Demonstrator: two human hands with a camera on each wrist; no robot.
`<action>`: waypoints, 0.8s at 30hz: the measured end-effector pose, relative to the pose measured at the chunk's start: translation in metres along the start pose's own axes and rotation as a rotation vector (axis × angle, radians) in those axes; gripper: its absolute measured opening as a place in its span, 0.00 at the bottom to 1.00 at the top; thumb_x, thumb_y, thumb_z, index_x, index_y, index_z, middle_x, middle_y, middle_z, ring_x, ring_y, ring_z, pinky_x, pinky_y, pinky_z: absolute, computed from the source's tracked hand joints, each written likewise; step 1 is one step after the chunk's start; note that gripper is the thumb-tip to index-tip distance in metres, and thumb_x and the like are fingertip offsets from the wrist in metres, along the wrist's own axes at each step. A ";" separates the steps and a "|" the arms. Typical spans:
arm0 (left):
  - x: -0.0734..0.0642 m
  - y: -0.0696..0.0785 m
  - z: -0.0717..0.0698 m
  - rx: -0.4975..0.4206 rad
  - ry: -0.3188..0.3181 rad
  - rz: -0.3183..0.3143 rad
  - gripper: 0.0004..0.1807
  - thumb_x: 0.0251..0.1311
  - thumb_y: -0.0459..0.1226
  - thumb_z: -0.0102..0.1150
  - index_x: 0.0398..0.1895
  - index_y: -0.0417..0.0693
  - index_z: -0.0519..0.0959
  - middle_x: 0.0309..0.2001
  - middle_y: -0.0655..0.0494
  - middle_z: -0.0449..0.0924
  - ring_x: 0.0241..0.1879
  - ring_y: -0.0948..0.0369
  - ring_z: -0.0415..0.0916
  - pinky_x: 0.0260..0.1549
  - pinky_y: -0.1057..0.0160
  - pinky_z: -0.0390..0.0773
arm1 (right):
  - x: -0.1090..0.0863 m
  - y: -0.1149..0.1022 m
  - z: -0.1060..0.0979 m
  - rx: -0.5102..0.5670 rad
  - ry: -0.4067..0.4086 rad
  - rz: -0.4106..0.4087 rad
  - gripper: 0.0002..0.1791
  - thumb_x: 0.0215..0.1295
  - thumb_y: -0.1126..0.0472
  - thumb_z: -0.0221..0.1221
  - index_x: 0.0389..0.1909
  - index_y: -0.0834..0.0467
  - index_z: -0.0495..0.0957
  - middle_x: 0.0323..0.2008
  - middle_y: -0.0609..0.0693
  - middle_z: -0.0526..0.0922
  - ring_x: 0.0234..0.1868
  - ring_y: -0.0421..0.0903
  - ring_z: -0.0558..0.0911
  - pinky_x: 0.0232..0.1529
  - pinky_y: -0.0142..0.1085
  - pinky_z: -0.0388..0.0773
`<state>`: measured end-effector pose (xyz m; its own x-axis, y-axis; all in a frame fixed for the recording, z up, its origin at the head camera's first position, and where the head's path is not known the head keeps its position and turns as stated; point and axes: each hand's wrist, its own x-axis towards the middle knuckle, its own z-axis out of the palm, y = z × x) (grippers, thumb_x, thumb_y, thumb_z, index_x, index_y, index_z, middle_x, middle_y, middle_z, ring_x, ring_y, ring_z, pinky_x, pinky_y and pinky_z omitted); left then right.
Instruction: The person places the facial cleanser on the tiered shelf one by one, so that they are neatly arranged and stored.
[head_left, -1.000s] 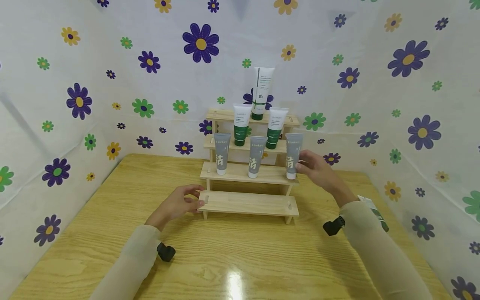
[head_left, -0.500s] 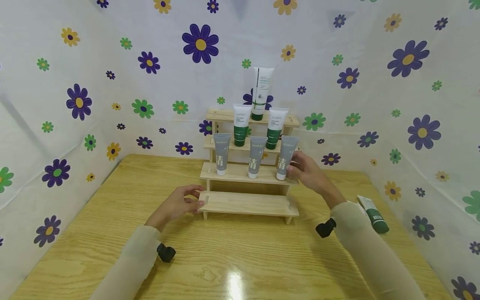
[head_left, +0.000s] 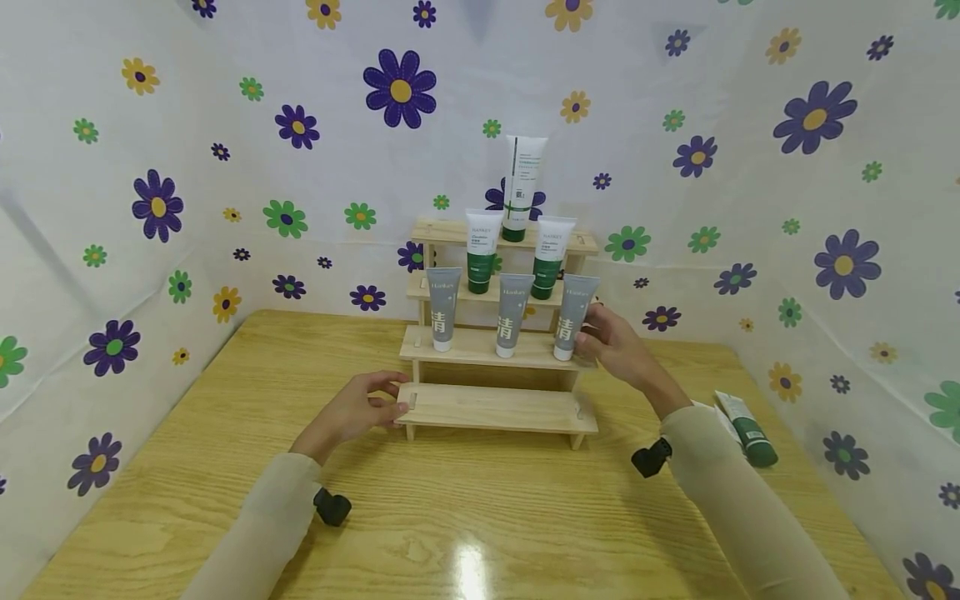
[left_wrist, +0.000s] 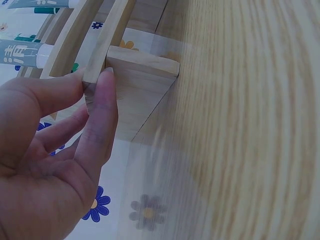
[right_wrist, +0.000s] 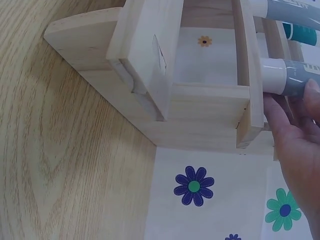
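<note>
A four-step wooden display rack (head_left: pixel 495 406) stands on the table. My left hand (head_left: pixel 360 408) pinches the left end of its lowest board between thumb and fingers, plain in the left wrist view. At the right end of the second step from the bottom, my right hand (head_left: pixel 618 346) holds a grey squeeze tube (head_left: pixel 576 312), white cap down. In the right wrist view that tube (right_wrist: pixel 297 75) has its cap at the board, with the thumb on its side. Two more grey tubes, a middle one (head_left: pixel 513 312) and a left one (head_left: pixel 444 308), stand upright on the same step.
Two white-and-green tubes (head_left: pixel 482 250) stand one step higher, and a taller white tube (head_left: pixel 523 187) tops the rack. On the table at right lies a white-and-green tube (head_left: pixel 747 429), with another partly hidden by the sleeve. Flowered cloth (head_left: pixel 322 250) surrounds the table.
My right hand has moved the grey tube left along the step, closer to the middle tube, then nearly stopped. The left hand keeps its place on the lowest board.
</note>
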<state>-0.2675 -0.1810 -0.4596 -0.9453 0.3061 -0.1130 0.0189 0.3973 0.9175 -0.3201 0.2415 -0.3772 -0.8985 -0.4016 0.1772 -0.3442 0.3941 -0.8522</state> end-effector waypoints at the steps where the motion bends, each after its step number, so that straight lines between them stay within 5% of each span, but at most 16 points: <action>1: 0.000 0.000 0.000 0.000 -0.001 0.000 0.28 0.70 0.34 0.64 0.71 0.43 0.71 0.59 0.36 0.74 0.41 0.58 0.83 0.43 0.56 0.90 | 0.000 0.000 0.000 -0.001 -0.001 -0.001 0.26 0.79 0.71 0.48 0.74 0.67 0.59 0.75 0.68 0.64 0.75 0.68 0.67 0.72 0.59 0.68; 24: -0.002 0.002 0.001 0.001 0.000 0.012 0.28 0.70 0.34 0.64 0.71 0.42 0.70 0.60 0.35 0.73 0.42 0.58 0.83 0.43 0.56 0.90 | -0.004 0.012 -0.006 0.046 -0.027 -0.050 0.32 0.79 0.72 0.49 0.80 0.61 0.53 0.78 0.65 0.61 0.77 0.68 0.64 0.74 0.61 0.65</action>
<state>-0.2658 -0.1804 -0.4582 -0.9448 0.3114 -0.1017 0.0312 0.3946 0.9183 -0.3223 0.2527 -0.3850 -0.8726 -0.4424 0.2069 -0.3748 0.3351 -0.8644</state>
